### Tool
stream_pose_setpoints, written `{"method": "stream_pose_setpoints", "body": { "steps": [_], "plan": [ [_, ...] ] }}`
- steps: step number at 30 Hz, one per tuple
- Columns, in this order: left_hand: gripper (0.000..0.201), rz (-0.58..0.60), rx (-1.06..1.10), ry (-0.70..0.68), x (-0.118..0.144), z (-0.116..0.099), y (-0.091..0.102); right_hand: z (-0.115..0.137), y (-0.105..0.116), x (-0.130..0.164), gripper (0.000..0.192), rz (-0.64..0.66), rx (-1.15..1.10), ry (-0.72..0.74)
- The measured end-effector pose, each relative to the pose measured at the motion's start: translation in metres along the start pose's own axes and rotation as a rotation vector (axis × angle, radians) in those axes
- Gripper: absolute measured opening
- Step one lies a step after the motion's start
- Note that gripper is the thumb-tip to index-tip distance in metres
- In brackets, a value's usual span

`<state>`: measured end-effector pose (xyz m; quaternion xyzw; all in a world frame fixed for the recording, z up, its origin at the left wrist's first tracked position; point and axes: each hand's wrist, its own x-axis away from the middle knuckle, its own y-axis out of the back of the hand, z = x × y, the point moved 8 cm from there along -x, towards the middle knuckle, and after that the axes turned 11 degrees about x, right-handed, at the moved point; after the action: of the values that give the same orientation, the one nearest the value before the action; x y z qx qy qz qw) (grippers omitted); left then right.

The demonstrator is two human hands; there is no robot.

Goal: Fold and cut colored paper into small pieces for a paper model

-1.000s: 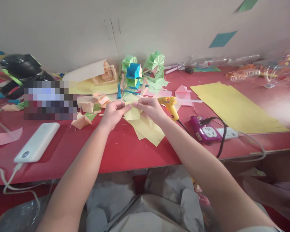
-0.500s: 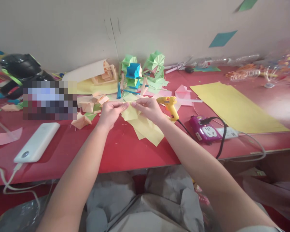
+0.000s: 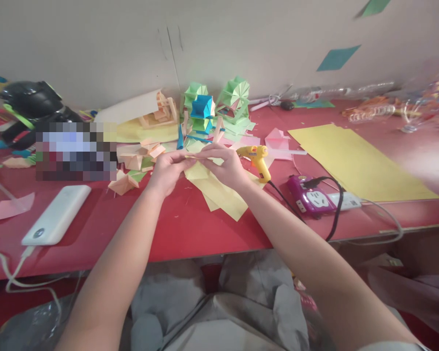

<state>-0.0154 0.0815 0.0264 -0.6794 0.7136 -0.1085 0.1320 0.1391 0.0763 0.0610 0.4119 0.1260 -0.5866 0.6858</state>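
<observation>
My left hand (image 3: 168, 170) and my right hand (image 3: 222, 163) meet over the middle of the red table, fingertips together. Both are closed on a pale yellow piece of paper (image 3: 193, 157), of which only a thin edge shows between the fingers. Below them lie loose pale yellow sheets (image 3: 230, 197), overlapping at angles. Just right of my right hand a yellow hot glue gun (image 3: 256, 158) rests on its side. Folded peach paper pieces (image 3: 123, 182) sit to the left of my left hand. Beyond the fingers stands a blue and green folded paper model (image 3: 202, 109).
Green paper wheels (image 3: 235, 93) stand near the wall. On the right are large yellow sheets (image 3: 361, 163) and a purple power strip (image 3: 310, 197) with cords. A white power bank (image 3: 57, 214) with a cable lies left, near a black object (image 3: 31, 102) and a pixelated patch.
The pale yellow paper has turned in my fingers and shows less of its face. My right fingers have shifted slightly left over it, closer to the left fingertips.
</observation>
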Motion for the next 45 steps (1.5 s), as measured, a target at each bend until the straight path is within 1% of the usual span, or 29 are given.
{"method": "stream_pose_setpoints", "body": {
  "steps": [5, 8, 10, 14, 18, 21, 24, 27, 32, 34, 36, 40, 42, 45],
  "plan": [
    [0.031, -0.013, 0.070, 0.092, -0.001, 0.005, 0.004, 0.005, 0.001, 0.001, 0.026, -0.039, 0.087, 0.117],
    [0.030, -0.039, 0.062, 0.090, -0.001, 0.004, 0.006, 0.006, 0.002, 0.002, 0.026, -0.082, 0.154, 0.170],
    [0.029, -0.043, 0.054, 0.078, -0.001, 0.003, 0.005, 0.005, 0.002, 0.002, 0.025, -0.099, 0.212, 0.169],
    [0.028, -0.039, 0.081, 0.098, 0.001, 0.003, 0.001, 0.001, 0.000, 0.001, 0.029, -0.061, 0.309, 0.135],
    [0.028, -0.011, 0.090, 0.093, 0.002, 0.000, -0.004, 0.001, -0.002, 0.002, 0.033, -0.013, 0.375, 0.143],
    [0.028, -0.028, 0.075, 0.069, 0.001, -0.002, -0.002, 0.006, -0.003, 0.003, 0.034, 0.009, 0.410, 0.164],
    [0.027, -0.063, 0.051, 0.052, 0.000, -0.002, 0.004, 0.011, -0.006, 0.005, 0.031, 0.040, 0.400, 0.181],
    [0.028, -0.065, -0.005, 0.017, -0.001, -0.003, 0.006, 0.008, -0.007, 0.004, 0.025, 0.031, 0.357, 0.131],
    [0.033, -0.017, -0.141, -0.064, 0.001, -0.006, 0.001, -0.003, -0.001, 0.002, 0.015, -0.051, 0.249, 0.029],
    [0.034, 0.003, -0.197, -0.113, 0.001, -0.008, -0.001, -0.010, 0.001, 0.002, 0.016, -0.053, 0.212, -0.051],
    [0.036, 0.028, -0.229, -0.152, 0.001, -0.010, -0.003, -0.017, 0.002, 0.002, 0.018, -0.028, 0.175, -0.132],
    [0.039, 0.075, -0.200, -0.178, 0.003, -0.013, -0.007, -0.024, 0.001, 0.001, 0.024, 0.012, 0.092, -0.221],
    [0.046, 0.073, -0.179, -0.173, 0.004, -0.015, -0.008, -0.026, 0.000, 0.001, 0.025, 0.022, 0.050, -0.245],
    [0.062, 0.062, -0.177, -0.166, 0.005, -0.017, -0.008, -0.029, -0.002, 0.000, 0.029, 0.049, 0.005, -0.271]
  ]
}}
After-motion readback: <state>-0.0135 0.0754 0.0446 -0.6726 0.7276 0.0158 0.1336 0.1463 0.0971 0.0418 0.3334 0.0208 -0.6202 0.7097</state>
